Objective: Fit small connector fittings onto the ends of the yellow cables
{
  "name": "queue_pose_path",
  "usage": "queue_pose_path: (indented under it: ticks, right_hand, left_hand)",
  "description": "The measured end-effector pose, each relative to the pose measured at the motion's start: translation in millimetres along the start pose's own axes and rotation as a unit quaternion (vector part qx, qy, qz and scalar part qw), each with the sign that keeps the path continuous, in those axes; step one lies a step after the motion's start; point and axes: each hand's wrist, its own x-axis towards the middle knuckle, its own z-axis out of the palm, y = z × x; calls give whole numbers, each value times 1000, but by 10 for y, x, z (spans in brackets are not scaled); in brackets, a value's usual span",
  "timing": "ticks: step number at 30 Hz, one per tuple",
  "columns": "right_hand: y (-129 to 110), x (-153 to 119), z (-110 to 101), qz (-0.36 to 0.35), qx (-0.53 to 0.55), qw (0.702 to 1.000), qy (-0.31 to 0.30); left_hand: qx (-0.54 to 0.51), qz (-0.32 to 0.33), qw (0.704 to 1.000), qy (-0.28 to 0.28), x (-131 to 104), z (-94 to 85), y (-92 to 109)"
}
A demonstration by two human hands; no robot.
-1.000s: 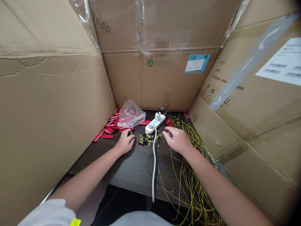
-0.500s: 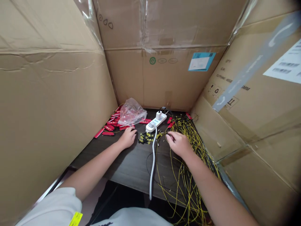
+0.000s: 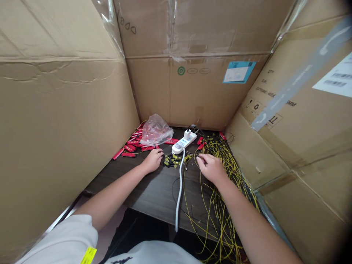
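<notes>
Head view: the left hand curls beside small black-and-yellow pieces on the tabletop; the right hand bends beside yellow wires. Whether either grips anything cannot be told.

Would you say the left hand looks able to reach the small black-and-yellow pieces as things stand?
Probably yes: the left hand is right beside the small black-and-yellow pieces, and nothing visible stands between them.

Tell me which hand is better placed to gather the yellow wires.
Probably the right hand: it is close beside the yellow wires. The left hand is farther off, across the white power cord, by the small yellow-and-black pieces.
</notes>
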Motion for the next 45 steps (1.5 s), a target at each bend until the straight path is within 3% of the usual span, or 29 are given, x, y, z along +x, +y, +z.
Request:
queue_pose_path:
  ticks: [7,21,25,31,35,40,45]
  right_hand:
    - [10,-6,1,-2,2,1000,1]
    - [37,-13,11,-7,14,1000,4]
    - [34,-9,3,-5,13,1000,10]
    - [20,8,-36,-12,24,999,39]
    - [47,14,-59,10,10,998,62]
    - [152,40,-50,64,2,997,44]
    - [310,130,-139,128,-6,991,46]
  left_hand:
    - [-35,-47,998,11,-5,97,187]
    - [-149,-178,970,70,86,120,453]
    - [-176,-186,960,112,134,19,473]
    - [-239,-179,931,208,434,-208,448]
    - [-290,-210,900,249,487,-174,400]
    - [-247,-201,920,227,345,-75,321]
    - [-203,-185,940,201,310,-181,298]
